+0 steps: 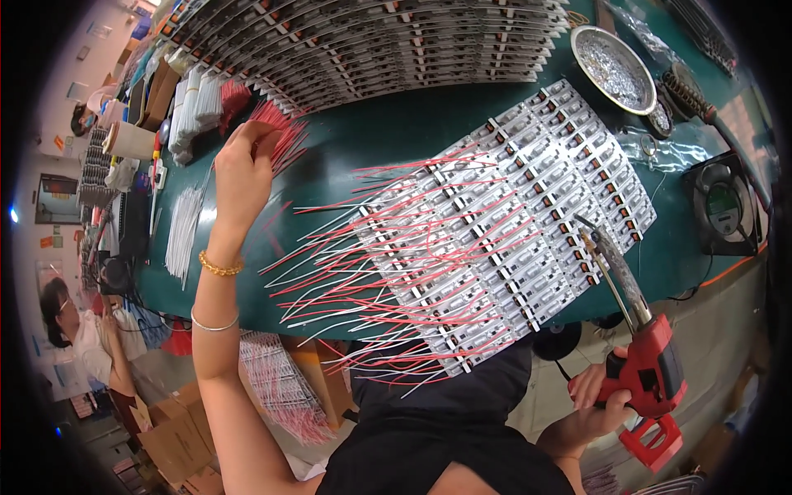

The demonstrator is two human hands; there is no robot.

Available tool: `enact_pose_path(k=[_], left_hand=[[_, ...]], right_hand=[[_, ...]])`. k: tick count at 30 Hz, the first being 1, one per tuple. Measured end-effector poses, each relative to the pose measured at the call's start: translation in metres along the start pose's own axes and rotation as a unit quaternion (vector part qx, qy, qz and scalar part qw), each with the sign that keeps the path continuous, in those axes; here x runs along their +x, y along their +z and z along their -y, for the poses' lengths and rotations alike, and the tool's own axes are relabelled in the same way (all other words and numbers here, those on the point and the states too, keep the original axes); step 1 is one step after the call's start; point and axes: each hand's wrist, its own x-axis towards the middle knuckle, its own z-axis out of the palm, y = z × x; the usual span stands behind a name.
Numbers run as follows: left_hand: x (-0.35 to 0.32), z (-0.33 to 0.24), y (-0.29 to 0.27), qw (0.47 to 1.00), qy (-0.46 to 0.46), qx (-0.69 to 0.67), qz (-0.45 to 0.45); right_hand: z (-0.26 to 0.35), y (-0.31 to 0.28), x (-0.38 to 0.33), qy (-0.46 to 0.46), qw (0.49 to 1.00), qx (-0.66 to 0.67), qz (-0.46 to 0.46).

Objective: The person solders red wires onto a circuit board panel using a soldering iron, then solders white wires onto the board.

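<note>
My left hand (245, 165) is over a bundle of red wires (290, 142), with its fingers pinched at the wires' ends. In my right hand (596, 412) is a red soldering gun (656, 363), its metal tip pointing up and left over the right edge of a circuit board panel (516, 235). That panel lies tilted on the table, with rows of small silver boards. Red and white wires (355, 285) stick out over its left side, fanning past the near table edge. A loose bundle of white wires (183, 231) lies left of my left forearm.
Tall stacked board panels (371, 49) stand at the back. A metal bowl (615, 70) of shiny bits is at the back right, with a black fan (724, 205) on the right edge. Cardboard boxes (177, 433) and another person (91, 334) are at the left.
</note>
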Motion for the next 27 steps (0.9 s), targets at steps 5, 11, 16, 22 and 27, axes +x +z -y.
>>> enact_pose_path(k=[5, 11, 16, 22, 27], left_hand=[[0.008, -0.006, 0.0, 0.999, 0.024, 0.005, 0.038], [0.013, -0.019, -0.001, 0.998, 0.01, -0.029, 0.058], [0.004, -0.041, -0.009, 0.966, 0.202, -0.1, -0.125], [0.006, -0.071, -0.033, 0.953, 0.2, -0.139, -0.179], [0.014, -0.081, -0.033, 0.961, 0.243, 0.109, 0.077]], right_hand=[[0.0, -0.002, -0.003, 0.004, 1.0, 0.008, -0.016], [-0.002, -0.003, -0.003, 0.007, 1.0, 0.008, -0.022], [0.001, 0.0, -0.005, 0.045, 0.997, 0.002, -0.065], [-0.004, -0.007, -0.002, -0.003, 1.0, 0.013, -0.002], [-0.004, -0.004, -0.002, -0.002, 1.0, 0.013, -0.008]])
